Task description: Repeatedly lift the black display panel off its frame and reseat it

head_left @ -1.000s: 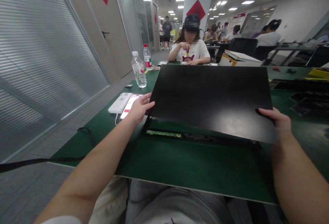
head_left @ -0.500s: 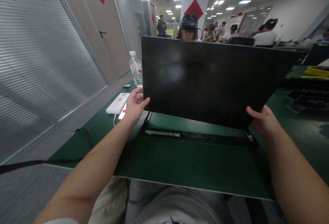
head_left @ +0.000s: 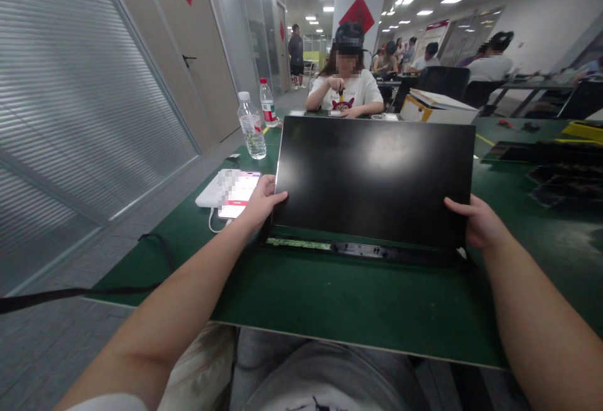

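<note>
A dark, glossy screen panel (head_left: 372,178) is tilted over the green table, held by its two sides. My left hand (head_left: 264,202) grips its left edge, thumb on the front face and fingers behind. At the right edge my right hand (head_left: 480,219) holds it the same way, thumb laid on the front. Just below the panel's lower edge lies a black frame (head_left: 400,254), with a narrow green circuit board (head_left: 299,244) along its left part. The rest of the frame is hidden behind the panel.
Left of the panel are a phone (head_left: 240,194), a white power bank (head_left: 210,192) with a cable, and two water bottles, the nearer one clear (head_left: 253,131). A person (head_left: 348,90) sits across the green table (head_left: 330,304). Dark panels (head_left: 565,178) lie stacked at right.
The panel has come down and tilted back, its top edge now lower. Both hands still hold its sides. More of the person opposite and the phone now shows.
</note>
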`<state>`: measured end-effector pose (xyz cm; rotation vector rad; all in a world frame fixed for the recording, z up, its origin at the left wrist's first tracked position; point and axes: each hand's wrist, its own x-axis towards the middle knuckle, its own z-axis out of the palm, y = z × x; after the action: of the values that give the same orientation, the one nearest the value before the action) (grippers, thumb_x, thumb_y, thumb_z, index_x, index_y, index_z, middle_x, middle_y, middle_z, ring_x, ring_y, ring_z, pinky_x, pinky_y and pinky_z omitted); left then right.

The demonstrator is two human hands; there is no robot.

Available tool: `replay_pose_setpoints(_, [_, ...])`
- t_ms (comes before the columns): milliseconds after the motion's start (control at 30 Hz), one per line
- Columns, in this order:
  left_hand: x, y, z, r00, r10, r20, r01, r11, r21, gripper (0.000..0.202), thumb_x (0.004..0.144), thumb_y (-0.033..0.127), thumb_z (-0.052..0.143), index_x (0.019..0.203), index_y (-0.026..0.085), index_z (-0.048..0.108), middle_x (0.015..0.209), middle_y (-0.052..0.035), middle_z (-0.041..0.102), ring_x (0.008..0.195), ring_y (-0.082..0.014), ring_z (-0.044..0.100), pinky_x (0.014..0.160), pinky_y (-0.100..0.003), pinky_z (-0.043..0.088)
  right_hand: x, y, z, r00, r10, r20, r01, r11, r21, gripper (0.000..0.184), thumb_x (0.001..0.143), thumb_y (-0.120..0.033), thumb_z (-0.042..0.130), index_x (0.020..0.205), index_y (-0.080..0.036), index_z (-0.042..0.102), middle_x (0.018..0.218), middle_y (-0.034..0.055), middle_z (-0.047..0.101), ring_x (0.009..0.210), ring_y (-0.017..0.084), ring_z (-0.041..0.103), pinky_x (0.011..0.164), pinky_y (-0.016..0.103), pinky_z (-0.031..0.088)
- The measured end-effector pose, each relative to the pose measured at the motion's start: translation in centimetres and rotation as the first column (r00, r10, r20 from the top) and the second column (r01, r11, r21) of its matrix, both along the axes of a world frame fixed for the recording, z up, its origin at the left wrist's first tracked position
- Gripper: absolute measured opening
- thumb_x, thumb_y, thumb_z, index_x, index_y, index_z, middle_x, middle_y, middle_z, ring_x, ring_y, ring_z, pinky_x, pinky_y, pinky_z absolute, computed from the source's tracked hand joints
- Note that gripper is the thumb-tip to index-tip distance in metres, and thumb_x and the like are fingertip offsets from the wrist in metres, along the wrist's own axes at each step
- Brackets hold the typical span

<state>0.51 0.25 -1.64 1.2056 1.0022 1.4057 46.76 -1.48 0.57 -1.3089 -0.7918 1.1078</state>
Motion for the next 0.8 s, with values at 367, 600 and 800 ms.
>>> replay_pose_setpoints(367, [0.02, -0.39, 0.02, 0.993, -0.061, -0.099, 0.052, 0.994, -0.092, 0.057, 0.066, 0.024, 0.090, 0.108, 0.025, 0.052, 0.091, 0.0007, 0.078, 0.087, -0.0259, 0.077, 0.085, -0.042, 0.060, -0.50, -0.18, 0.20, 1.000, 0.003, -0.001, -0.003, 0.986, -0.165, 0.035, 0.059, -0.010, 0.076, 0.090, -0.024, 0.073, 0.077, 0.0070, 0.079, 0.060, 0.027, 0.074, 0.055, 0.038, 0.064])
replay_pose_setpoints(600, [0.11, -0.33, -0.18, 0.993, -0.094, -0.066, 0.089, 0.993, -0.079, 0.067, 0.069, 0.023, 0.089, 0.124, 0.025, 0.051, 0.103, -0.0051, 0.078, 0.098, -0.0316, 0.078, 0.093, -0.051, 0.059, -0.17, 0.03, -0.16, 1.000, 0.017, 0.005, -0.016, 0.981, -0.193, 0.037, 0.060, -0.012, 0.078, 0.094, -0.025, 0.072, 0.078, 0.0070, 0.079, 0.061, 0.028, 0.073, 0.053, 0.038, 0.062])
replay_pose_setpoints(800, [0.10, -0.33, -0.14, 0.995, -0.085, -0.043, 0.082, 0.994, -0.068, 0.065, 0.072, 0.019, 0.087, 0.128, 0.025, 0.054, 0.106, -0.0057, 0.079, 0.107, -0.0331, 0.077, 0.101, -0.053, 0.057, -0.26, 0.29, -0.48, 1.000, 0.020, 0.020, -0.015, 0.980, -0.199, 0.040, 0.061, -0.014, 0.078, 0.099, -0.025, 0.071, 0.081, 0.0077, 0.079, 0.063, 0.029, 0.074, 0.056, 0.040, 0.062])
